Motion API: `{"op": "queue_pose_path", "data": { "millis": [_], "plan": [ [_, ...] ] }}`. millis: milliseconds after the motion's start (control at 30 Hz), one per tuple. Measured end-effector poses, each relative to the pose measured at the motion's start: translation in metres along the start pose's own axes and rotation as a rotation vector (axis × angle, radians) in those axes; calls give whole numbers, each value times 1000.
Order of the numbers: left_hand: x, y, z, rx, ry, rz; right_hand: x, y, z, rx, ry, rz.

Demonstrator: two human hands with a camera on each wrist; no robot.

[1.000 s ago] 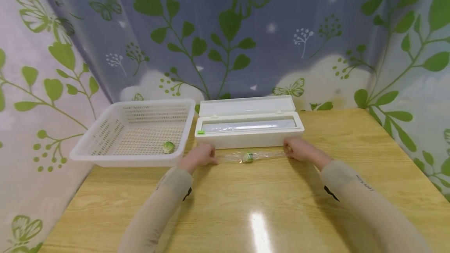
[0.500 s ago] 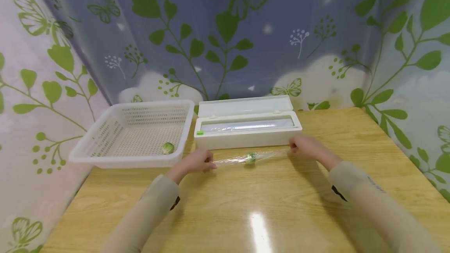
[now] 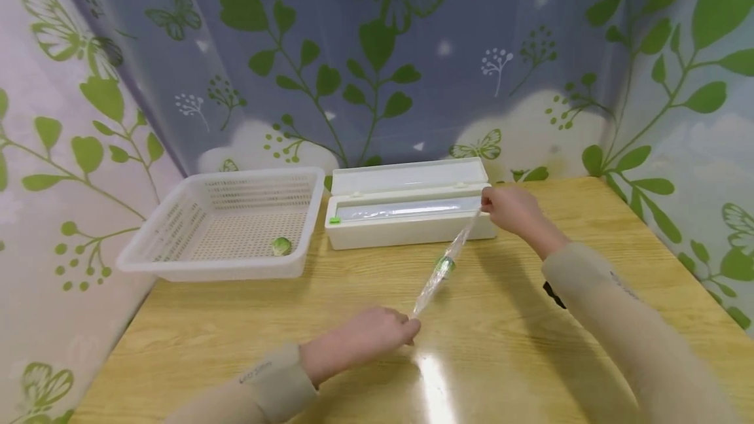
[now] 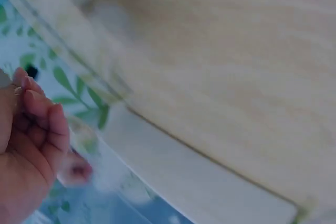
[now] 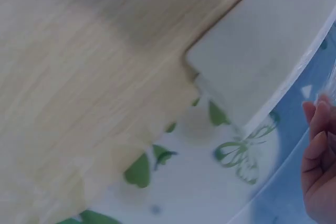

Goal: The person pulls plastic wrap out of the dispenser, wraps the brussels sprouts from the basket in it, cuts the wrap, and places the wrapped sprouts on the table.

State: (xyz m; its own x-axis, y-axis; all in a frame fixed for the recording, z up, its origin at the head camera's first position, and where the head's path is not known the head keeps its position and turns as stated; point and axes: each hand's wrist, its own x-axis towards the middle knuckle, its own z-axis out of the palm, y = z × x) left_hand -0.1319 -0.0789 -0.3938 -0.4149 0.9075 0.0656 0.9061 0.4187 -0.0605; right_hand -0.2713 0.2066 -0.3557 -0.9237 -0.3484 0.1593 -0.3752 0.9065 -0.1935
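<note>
A strip of clear plastic wrap [image 3: 425,296] is stretched diagonally between the two hands, bunched narrow along its length. Near its middle the wrap encloses a small green Brussels sprout [image 3: 445,266], hanging over the wooden table. My left hand [image 3: 366,337] pinches the near end, low and toward the front. At the far end, the right hand [image 3: 514,211] pinches the wrap beside the right end of the white cling film box [image 3: 406,235]. Curled fingers show on the left hand [image 4: 34,140] in the left wrist view and on the right hand [image 5: 319,166] in the right wrist view.
The box's lid [image 3: 412,175] stands raised at the back, with a film roll [image 3: 406,209] inside and a green slider [image 3: 335,220] at its left. Left of it, a white perforated basket [image 3: 224,271] holds another Brussels sprout [image 3: 281,246]. Patterned curtains [image 3: 306,31] enclose the wooden table [image 3: 194,339].
The left hand has moved right and toward the front, and the right hand has risen and moved back. The wrap, earlier held roughly sideways in front of the box, now slants.
</note>
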Motion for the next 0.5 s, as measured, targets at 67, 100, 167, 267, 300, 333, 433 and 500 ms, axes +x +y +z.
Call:
{"op": "queue_pose_path", "data": {
  "millis": [67, 100, 167, 267, 300, 333, 433, 500],
  "plan": [
    [6, 13, 3, 1, -24, 17, 10, -14, 0, -20, 0, 1],
    [7, 18, 4, -11, -41, 8, 15, -21, 1, -24, 0, -6],
    [9, 25, 7, -79, -83, -23, 23, -35, 5, -18, 5, -24],
    [7, 31, 11, -189, -127, -65, 32, -54, 11, -2, 5, -51],
    [7, 33, 12, -224, -134, -71, 34, -58, 13, -2, 4, -59],
    [6, 34, 13, -257, -137, -79, 36, -62, 16, 2, 0, -61],
    [7, 36, 16, -306, -141, -85, 40, -72, 22, 1, -11, -89],
    [7, 38, 17, -332, -154, -85, 42, -78, 27, 8, -22, -122]
  ]
}}
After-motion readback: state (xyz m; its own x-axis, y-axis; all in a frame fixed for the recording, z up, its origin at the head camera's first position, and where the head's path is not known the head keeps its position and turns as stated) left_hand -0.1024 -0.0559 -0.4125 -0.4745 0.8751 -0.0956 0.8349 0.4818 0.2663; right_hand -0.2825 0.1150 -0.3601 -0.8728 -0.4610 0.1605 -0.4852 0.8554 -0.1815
